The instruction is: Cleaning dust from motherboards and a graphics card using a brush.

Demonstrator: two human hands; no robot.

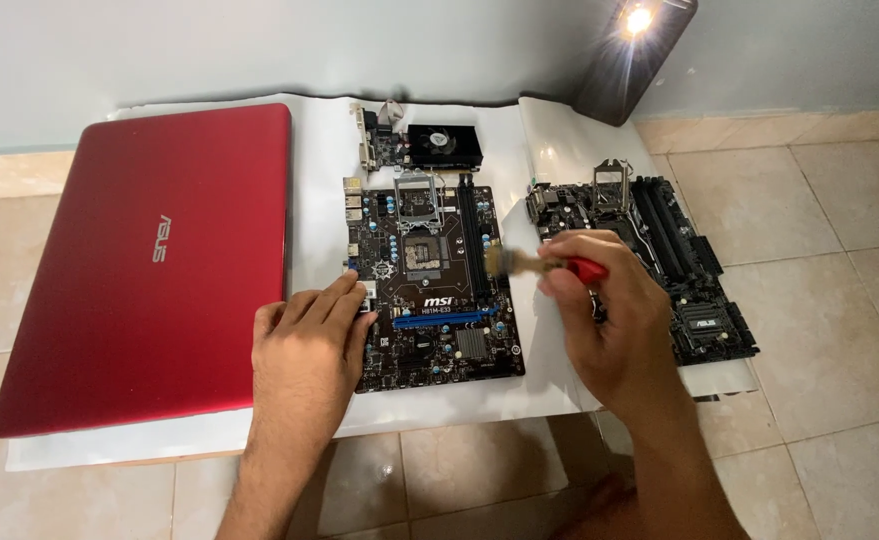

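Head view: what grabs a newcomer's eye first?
The big closed red laptop on the left of the white sheet stands out most. Next, at centre, a dark motherboard: the left hand rests on its left edge, and the right hand holds a small red-handled brush at its right edge. A second motherboard lies to the right, and a bright lamp glares top right.

Your left hand [304, 345] rests flat on the left edge of the middle board [429, 285]. Your right hand [609, 320] has a closed grip on a red-handled brush [544, 265], bristles at the board's right edge. A red laptop [149, 265] lies left.
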